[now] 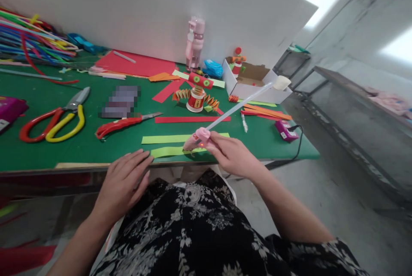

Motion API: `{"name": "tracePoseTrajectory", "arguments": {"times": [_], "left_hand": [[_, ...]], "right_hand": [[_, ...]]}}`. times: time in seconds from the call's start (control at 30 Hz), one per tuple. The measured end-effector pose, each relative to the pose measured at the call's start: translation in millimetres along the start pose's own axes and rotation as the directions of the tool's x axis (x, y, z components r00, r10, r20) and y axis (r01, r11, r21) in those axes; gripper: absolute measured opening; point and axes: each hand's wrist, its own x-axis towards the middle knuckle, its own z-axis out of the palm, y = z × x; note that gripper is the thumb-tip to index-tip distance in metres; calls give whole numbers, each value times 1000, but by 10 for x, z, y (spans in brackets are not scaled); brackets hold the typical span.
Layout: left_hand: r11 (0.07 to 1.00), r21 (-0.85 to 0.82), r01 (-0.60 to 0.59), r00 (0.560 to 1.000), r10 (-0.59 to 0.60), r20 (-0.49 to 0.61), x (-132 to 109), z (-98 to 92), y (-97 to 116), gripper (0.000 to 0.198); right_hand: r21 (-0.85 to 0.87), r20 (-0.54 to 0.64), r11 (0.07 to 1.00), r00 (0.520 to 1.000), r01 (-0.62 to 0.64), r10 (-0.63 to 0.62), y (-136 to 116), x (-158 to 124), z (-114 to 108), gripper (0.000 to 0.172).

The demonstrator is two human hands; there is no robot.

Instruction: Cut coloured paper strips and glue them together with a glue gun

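My right hand (232, 154) is closed round a small pink glue gun (198, 138) with a long clear glue stick (244, 103) sticking out behind it. Its nozzle touches a light green paper strip (167, 151) at the near edge of the green table (48, 151). My left hand (124, 179) lies flat with fingers stretched out, its fingertips on the table edge just left of that strip. A second green strip (167, 138) lies just beyond.
Red and yellow scissors (53, 121) and red-handled scissors (124, 123) lie to the left. A paper craft figure (197, 93), a red strip (191, 119), a pink bottle (195, 44), a white cardboard box (254, 80) and a pink charger with a black cord (286, 131) are further back and right. Coloured pipe cleaners (28, 40) are piled far left.
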Motion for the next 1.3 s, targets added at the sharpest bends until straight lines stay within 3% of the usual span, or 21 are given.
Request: {"name": "tracePoseTrajectory", "arguments": {"times": [0.27, 0.67, 1.0, 1.3], "left_hand": [[1000, -13, 23, 1000, -23, -7, -20, 4, -8, 58], [1000, -15, 26, 1000, -26, 1, -7, -1, 0, 56], [1000, 12, 5, 1000, -5, 3, 7, -16, 9, 48], [999, -2, 34, 999, -34, 13, -15, -9, 3, 60]], "right_hand": [[98, -59, 995, 998, -24, 30, 57, -91, -106, 31], [33, 14, 999, 1000, 4, -4, -78, 84, 50, 27], [-4, -18, 1000, 999, 30, -30, -110, 99, 89, 24], [-31, -15, 999, 1000, 8, -8, -95, 87, 84, 25]]}}
